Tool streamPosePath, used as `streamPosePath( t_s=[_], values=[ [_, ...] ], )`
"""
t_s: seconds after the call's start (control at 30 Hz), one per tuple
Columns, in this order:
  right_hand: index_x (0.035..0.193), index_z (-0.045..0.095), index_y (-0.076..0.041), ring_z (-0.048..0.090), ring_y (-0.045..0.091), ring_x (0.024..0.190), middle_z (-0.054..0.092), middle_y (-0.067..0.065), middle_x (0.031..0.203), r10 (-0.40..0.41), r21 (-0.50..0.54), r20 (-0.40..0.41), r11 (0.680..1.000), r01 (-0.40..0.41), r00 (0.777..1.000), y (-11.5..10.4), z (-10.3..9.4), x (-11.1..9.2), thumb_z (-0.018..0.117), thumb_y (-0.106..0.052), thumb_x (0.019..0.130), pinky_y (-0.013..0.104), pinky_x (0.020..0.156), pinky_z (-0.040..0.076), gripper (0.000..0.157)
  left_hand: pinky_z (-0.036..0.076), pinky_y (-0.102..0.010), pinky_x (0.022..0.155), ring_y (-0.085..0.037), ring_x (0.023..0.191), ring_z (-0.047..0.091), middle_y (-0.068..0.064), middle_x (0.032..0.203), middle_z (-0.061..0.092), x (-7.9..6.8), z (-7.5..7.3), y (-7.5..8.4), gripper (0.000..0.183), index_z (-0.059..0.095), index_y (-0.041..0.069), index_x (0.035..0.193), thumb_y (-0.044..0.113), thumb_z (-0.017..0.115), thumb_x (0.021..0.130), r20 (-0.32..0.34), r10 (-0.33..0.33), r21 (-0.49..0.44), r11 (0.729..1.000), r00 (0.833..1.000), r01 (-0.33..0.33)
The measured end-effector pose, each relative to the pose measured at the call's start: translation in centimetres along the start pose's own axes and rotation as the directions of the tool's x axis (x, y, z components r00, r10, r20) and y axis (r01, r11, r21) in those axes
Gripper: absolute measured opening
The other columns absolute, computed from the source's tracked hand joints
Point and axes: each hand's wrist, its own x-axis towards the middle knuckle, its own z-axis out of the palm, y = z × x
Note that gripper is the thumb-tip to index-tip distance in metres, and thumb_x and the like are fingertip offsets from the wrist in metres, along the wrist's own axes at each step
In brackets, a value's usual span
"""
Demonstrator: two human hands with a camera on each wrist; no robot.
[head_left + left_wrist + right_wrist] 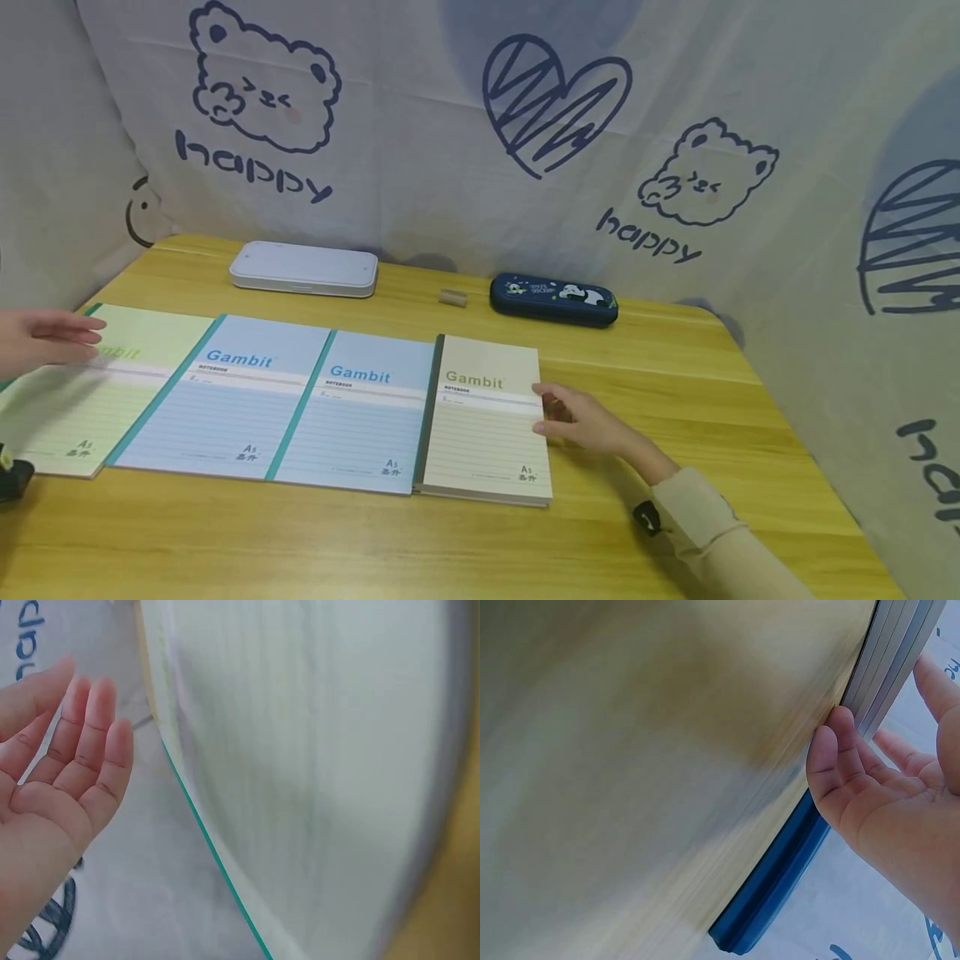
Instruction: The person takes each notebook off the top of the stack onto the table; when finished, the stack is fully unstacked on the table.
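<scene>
Four notebooks' worth of covers lie in a row, edges close together: a pale green notebook (123,396), a blue notebook (225,400), a second blue notebook (356,417) and a cream notebook (487,425). Layered edges (891,656) under the cream cover suggest a stack. My left hand (52,342) hovers over the green notebook's upper left, fingers loosely extended and holding nothing; its palm also shows in the left wrist view. At the cream notebook's right edge is my right hand (577,417), its fingertips at the side, thumb apart from the fingers.
Along the back of the wooden table (300,533) are a white case (303,268), a small brownish block (452,297) and a dark blue panda pencil case (555,301). A printed cloth (420,167) hangs behind the table and along its sides.
</scene>
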Motion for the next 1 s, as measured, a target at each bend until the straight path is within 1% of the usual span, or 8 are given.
streamPosePath(
  t_s=[0.1,0.2,0.33,0.4,0.5,0.73,0.8,1.0],
  values=[
    [0.129,0.037,0.007,0.051,0.023,0.094,0.054,0.015,0.11,0.005,0.001,0.0,1.0,-0.005,1.0,0.0,0.0,0.0,0.059,-0.021,0.087,0.034,0.078,0.043,0.055,0.046,-0.022,0.056,0.009,0.065,0.048,-0.017,0.093,0.062,-0.8,0.2,2.6,0.058,0.042,-0.015,0.119,0.027,0.062,0.084,0.049,0.042,-0.015,0.999,0.998,-0.042],
    [0.13,0.038,0.006,0.051,0.023,0.094,0.054,0.014,0.11,0.009,0.001,0.001,1.0,-0.009,1.0,0.0,0.0,0.0,0.059,-0.022,0.087,0.034,0.078,0.043,0.055,0.046,-0.023,0.059,0.008,0.07,0.051,-0.011,0.095,0.063,0.4,0.8,2.0,0.061,0.046,-0.009,0.12,0.036,0.062,0.083,0.059,0.062,-0.023,0.998,0.996,-0.06],
    [0.13,0.037,0.006,0.051,0.023,0.093,0.054,0.013,0.11,0.012,0.001,-0.001,1.0,-0.012,1.0,0.0,0.0,0.0,0.059,-0.022,0.087,0.033,0.078,0.043,0.056,0.044,-0.018,0.061,0.005,0.077,0.054,0.001,0.097,0.062,2.9,1.9,-0.5,0.066,0.051,0.002,0.12,0.049,0.064,0.076,0.031,0.12,-0.024,0.993,0.992,-0.12],
    [0.13,0.037,0.006,0.051,0.022,0.092,0.054,0.013,0.109,0.014,0.0,-0.003,1.0,-0.014,1.0,0.1,0.1,0.0,0.059,-0.023,0.087,0.033,0.077,0.043,0.056,0.043,-0.016,0.061,0.004,0.077,0.054,0.006,0.095,0.062,3.0,2.2,0.3,0.062,0.052,0.002,0.119,0.045,0.065,0.077,0.021,0.141,-0.036,0.99,0.99,-0.14],
    [0.13,0.037,0.006,0.051,0.022,0.091,0.054,0.013,0.109,0.015,0.0,-0.005,1.0,-0.015,1.0,0.1,0.1,0.0,0.059,-0.023,0.087,0.032,0.077,0.043,0.057,0.043,-0.017,0.061,0.006,0.077,0.053,0.01,0.093,0.062,2.3,2.6,3.1,0.061,0.052,0.001,0.118,0.043,0.067,0.076,0.018,0.136,-0.052,0.99,0.991,-0.135],
    [0.13,0.038,0.006,0.051,0.022,0.09,0.054,0.012,0.109,0.016,-0.011,-0.006,1.0,-0.016,1.0,0.2,0.0,0.1,0.059,-0.023,0.087,0.032,0.076,0.043,0.057,0.041,-0.035,0.075,0.005,0.078,0.048,-0.02,0.109,0.057,-1.2,3.1,12.1,0.052,0.047,-0.009,0.122,0.025,0.062,0.085,0.158,0.141,-0.093,0.987,0.977,-0.128],
    [0.13,0.038,0.006,0.051,0.022,0.091,0.054,0.013,0.109,0.014,-0.014,-0.007,1.0,-0.014,1.0,0.2,0.0,0.0,0.059,-0.024,0.087,0.032,0.076,0.043,0.057,0.043,-0.036,0.078,0.001,0.081,0.05,-0.021,0.11,0.056,-1.7,3.5,13.7,0.051,0.047,-0.008,0.122,0.026,0.061,0.085,0.171,0.143,-0.091,0.987,0.975,-0.129],
    [0.13,0.037,0.006,0.051,0.022,0.091,0.054,0.013,0.109,0.015,-0.005,-0.005,1.0,-0.015,1.0,0.3,0.0,0.1,0.059,-0.023,0.087,0.032,0.077,0.043,0.057,0.038,-0.047,0.086,-0.028,0.097,0.052,-0.024,0.115,0.052,-2.2,5.3,16.5,0.049,0.047,-0.006,0.122,0.025,0.059,0.086,0.196,0.174,-0.134,0.98,0.965,-0.15]
  ],
)
